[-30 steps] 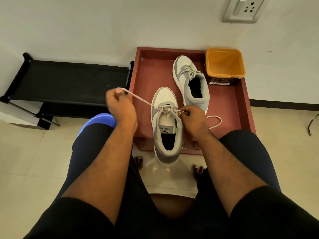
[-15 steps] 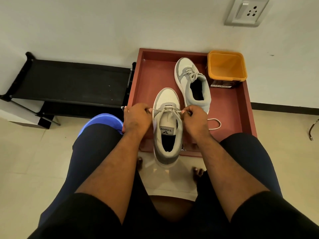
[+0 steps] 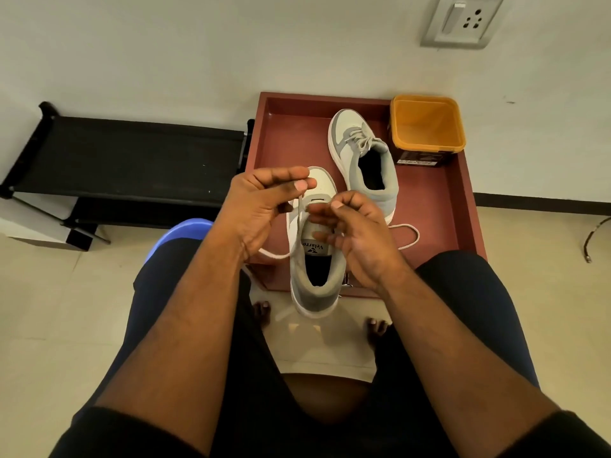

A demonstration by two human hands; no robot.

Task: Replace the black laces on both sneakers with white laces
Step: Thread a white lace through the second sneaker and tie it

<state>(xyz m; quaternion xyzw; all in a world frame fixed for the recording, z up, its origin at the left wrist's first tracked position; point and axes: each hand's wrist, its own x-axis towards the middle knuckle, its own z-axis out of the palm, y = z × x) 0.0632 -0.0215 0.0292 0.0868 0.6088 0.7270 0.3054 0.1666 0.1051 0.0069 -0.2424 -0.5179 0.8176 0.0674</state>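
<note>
Your left hand [image 3: 261, 206] pinches the white lace [image 3: 299, 214] between thumb and forefinger above the near sneaker [image 3: 312, 259], which sits on the front edge of the red tray [image 3: 439, 206]. Your right hand [image 3: 360, 239] hovers over its tongue, fingers curled; you cannot tell whether they grip anything. The 2nd sneaker [image 3: 363, 160] lies laced further back, beside the orange tub [image 3: 426, 127].

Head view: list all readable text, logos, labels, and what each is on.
"Velarro", partly covered at its end, with a small dark logo beneath: tongue label of the near sneaker.
Dark label on the orange tub: print too small and blurred to read.
Wall socket plate: no text visible.
Far sneaker: no text visible.
</note>
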